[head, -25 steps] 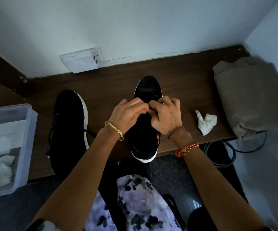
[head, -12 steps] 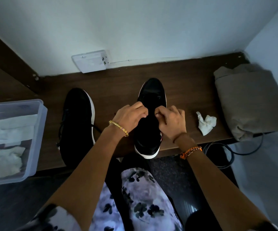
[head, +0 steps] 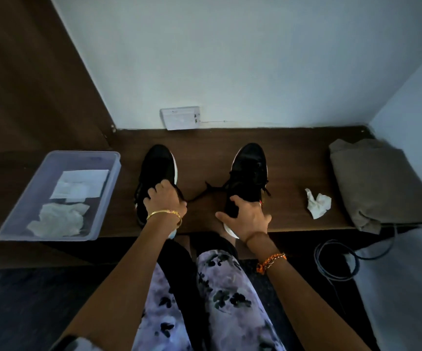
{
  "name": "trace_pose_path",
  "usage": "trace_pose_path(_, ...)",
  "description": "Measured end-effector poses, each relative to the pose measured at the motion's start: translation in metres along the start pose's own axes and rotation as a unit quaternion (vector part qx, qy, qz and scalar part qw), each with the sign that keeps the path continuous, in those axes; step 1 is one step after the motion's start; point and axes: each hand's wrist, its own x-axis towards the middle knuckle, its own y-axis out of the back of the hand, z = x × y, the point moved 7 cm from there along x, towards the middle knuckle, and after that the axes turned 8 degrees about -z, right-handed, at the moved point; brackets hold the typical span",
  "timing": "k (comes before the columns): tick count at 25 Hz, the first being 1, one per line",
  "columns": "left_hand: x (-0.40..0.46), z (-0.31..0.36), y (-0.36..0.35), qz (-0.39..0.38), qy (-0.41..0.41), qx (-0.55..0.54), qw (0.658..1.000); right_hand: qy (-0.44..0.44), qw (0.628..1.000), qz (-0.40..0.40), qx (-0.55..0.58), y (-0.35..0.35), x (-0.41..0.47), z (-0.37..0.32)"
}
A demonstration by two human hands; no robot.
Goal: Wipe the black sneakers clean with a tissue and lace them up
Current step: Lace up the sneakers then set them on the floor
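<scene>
Two black sneakers with white soles stand side by side on the dark wooden shelf (head: 291, 158), toes toward the wall. My left hand (head: 165, 202) grips the left sneaker (head: 158, 165) over its opening near the heel. My right hand (head: 246, 217) holds the heel end of the right sneaker (head: 249, 171), thumb spread out to the left. Black lace ends (head: 208, 190) trail on the shelf between the two shoes. A crumpled white tissue (head: 317, 202) lies to the right of the right sneaker.
A clear plastic bin (head: 21, 211) with folded and crumpled tissues sits at the left of the shelf. A folded beige cloth bag (head: 382, 183) fills the right end. A white wall socket (head: 181, 117) is behind the shoes. A black cable (head: 331, 259) coils on the floor at right.
Both hands left the laces of the right sneaker. My left hand went over to the left sneaker and my right hand dropped to the right sneaker's heel. The camera view pulled back and up.
</scene>
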Motion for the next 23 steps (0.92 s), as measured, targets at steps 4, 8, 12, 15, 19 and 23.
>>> trace_pose_path(4,-0.001,-0.030,-0.027,-0.080,0.054,0.069,0.993,-0.063,0.997,-0.028,0.033,-0.020,0.007,0.007)
trace_pose_path(8,0.004,-0.024,-0.029,-0.062,0.010,0.087,0.994,-0.027,0.999,-0.024,0.004,-0.015,0.019,-0.006)
trace_pose_path(12,0.016,-0.001,-0.013,-0.017,-0.052,0.081,0.995,0.024,1.000,0.002,-0.007,-0.008,0.025,-0.034)
trace_pose_path(15,0.024,0.017,-0.025,-0.064,-0.101,0.060,0.991,0.063,0.995,-0.075,-0.037,-0.031,0.035,-0.061)
trace_pose_path(19,0.029,0.016,-0.041,-0.156,-0.128,0.105,0.974,0.038,0.983,-0.145,-0.102,-0.048,0.046,-0.066)
trace_pose_path(23,0.032,0.018,-0.040,-0.161,-0.108,0.121,0.973,0.020,0.980,-0.141,-0.139,-0.048,0.047,-0.066)
